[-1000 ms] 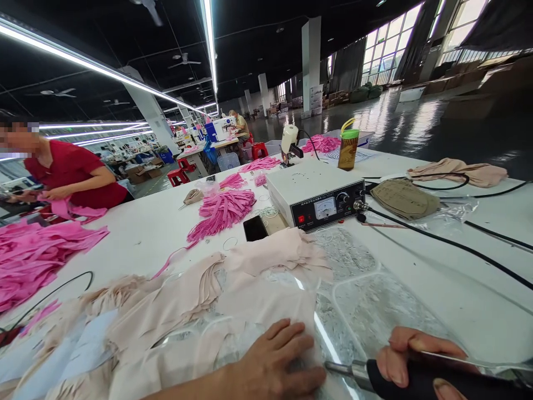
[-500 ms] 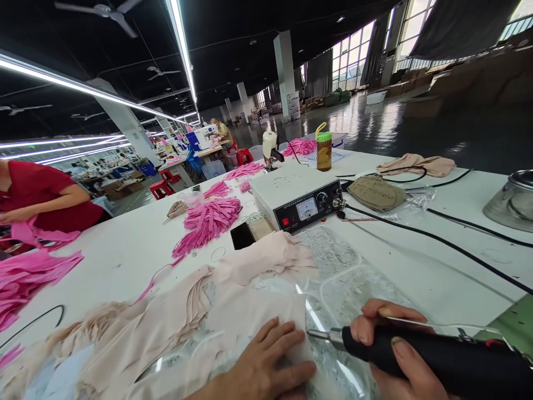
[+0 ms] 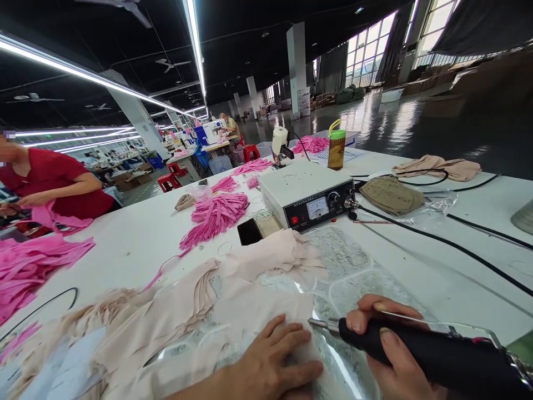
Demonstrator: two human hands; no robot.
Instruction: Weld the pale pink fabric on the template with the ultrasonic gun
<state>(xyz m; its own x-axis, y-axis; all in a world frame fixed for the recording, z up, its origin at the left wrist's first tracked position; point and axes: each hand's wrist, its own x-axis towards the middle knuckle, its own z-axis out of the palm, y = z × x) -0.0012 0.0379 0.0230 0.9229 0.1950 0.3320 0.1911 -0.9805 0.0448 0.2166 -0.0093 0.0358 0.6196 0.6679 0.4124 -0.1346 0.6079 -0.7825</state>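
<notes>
My left hand (image 3: 277, 355) lies with spread fingers on a thin beige fabric piece (image 3: 266, 305), pressing it against a clear patterned sheet (image 3: 347, 286) on the white table. In my right hand (image 3: 393, 353) is a black ultrasonic handpiece (image 3: 437, 350), held nearly level. Its metal tip points left, at the fabric's right edge just beyond my left fingertips; whether it touches the cloth I cannot tell. Further up lies a stack of beige pieces (image 3: 270, 253), and more beige cloth (image 3: 166, 311) spreads to the left.
Behind the cloth stand a control box (image 3: 308, 191) with a dial and a black phone (image 3: 250, 231). A black cable (image 3: 441, 239) runs rightward. Pink strips (image 3: 219, 216), a green-lidded bottle (image 3: 336, 150) and an olive fabric stack (image 3: 391, 194) lie beyond. A person in red (image 3: 62, 180) works at left.
The view has swung slightly left, so the scene sits further right. The handpiece's tip stays by the fabric's right edge, and my left hand keeps its place on the cloth.
</notes>
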